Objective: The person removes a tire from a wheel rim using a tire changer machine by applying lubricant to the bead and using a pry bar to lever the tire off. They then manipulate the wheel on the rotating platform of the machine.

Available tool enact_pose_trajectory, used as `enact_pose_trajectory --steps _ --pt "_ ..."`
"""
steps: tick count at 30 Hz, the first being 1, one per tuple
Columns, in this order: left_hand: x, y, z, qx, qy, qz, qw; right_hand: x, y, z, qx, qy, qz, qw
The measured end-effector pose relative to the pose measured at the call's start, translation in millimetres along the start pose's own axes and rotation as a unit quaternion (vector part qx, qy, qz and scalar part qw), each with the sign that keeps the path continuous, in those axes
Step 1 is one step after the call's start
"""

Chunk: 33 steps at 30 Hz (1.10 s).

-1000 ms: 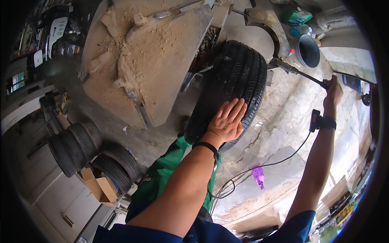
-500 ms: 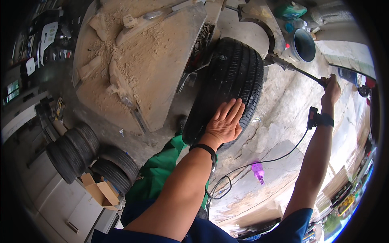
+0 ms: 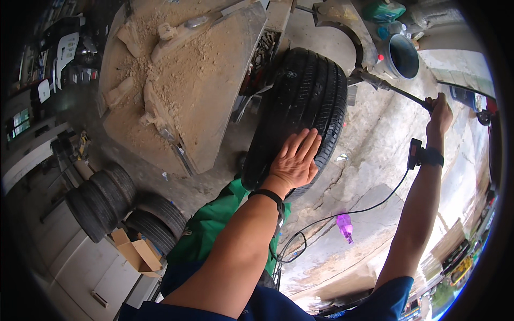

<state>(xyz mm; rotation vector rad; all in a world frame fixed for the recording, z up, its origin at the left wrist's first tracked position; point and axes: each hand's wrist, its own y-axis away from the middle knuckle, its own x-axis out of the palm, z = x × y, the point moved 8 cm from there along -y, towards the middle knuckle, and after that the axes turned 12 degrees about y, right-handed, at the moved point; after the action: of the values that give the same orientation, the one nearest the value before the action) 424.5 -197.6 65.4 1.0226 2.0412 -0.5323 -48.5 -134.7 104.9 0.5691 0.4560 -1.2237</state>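
Remotely, I see the tyre [image 3: 306, 104] upright right of the dusty plate [image 3: 214, 96], the left hand [image 3: 292, 163] flat on it, fingers extended, gripping nothing, seemingly for steadiness, while farther right the right hand's [image 3: 440, 115] fingers wrap a lever [image 3: 399, 92], presumably for purchase.

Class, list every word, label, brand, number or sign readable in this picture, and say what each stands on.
No text is clear enough to quote.
White panel, upper left: small marks, too small to read.
Green container: any label too blurred to read.
Tyre: no readable lettering.
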Motion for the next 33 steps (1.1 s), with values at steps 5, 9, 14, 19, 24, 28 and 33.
enact_pose_trajectory --steps 5,9,14,19,24,28,33 --pt "-0.8 0.0 3.4 0.000 -0.008 -0.003 1.000 2.6 0.3 -2.8 0.003 0.001 0.007 1.000" --pt "-0.2 -1.6 0.5 0.004 -0.006 0.005 1.000 -0.7 2.3 0.4 -0.003 0.006 -0.001 1.000" --pt "2.1 0.4 2.4 0.001 0.000 -0.001 1.000 3.5 -2.0 -1.5 0.005 0.022 -0.004 1.000" --pt "2.4 0.1 2.2 0.005 -0.006 0.003 1.000 1.2 -2.2 -6.0 0.006 0.036 -0.005 0.999" --pt "1.4 -0.3 0.8 0.010 -0.009 0.005 1.000 -3.9 -7.0 -9.6 0.010 0.141 -0.022 0.990" --pt "3.3 -1.0 -1.3 0.011 -0.002 0.005 1.000 -5.2 -16.9 -20.2 0.008 0.106 -0.008 0.994" --pt "1.0 -0.4 3.8 0.008 -0.006 0.005 1.000 2.8 2.5 2.7 -0.003 0.137 -0.019 0.990"
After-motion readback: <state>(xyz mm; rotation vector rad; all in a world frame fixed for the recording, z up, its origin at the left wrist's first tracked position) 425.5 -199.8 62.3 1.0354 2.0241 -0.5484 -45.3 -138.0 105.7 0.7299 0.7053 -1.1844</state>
